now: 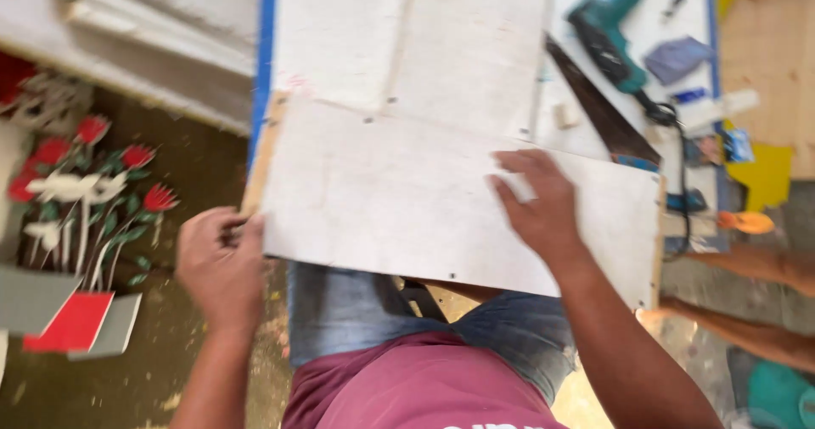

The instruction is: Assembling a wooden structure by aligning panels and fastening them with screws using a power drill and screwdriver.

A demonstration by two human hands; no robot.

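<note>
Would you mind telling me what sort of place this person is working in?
Probably a small woodworking or carpentry workshop: a teal power drill and a handsaw lie on the white work surface, and both hands, left and right, steady a white board.

Dusty brown floor in daylight, yellow board at right

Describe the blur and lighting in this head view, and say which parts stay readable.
Head view: motion blur smears everything; the left hand at the white board's edge and the right hand flat on it stay readable, as does the teal drill. Lighting is soft daylight, without hard shadows or glare.
</note>
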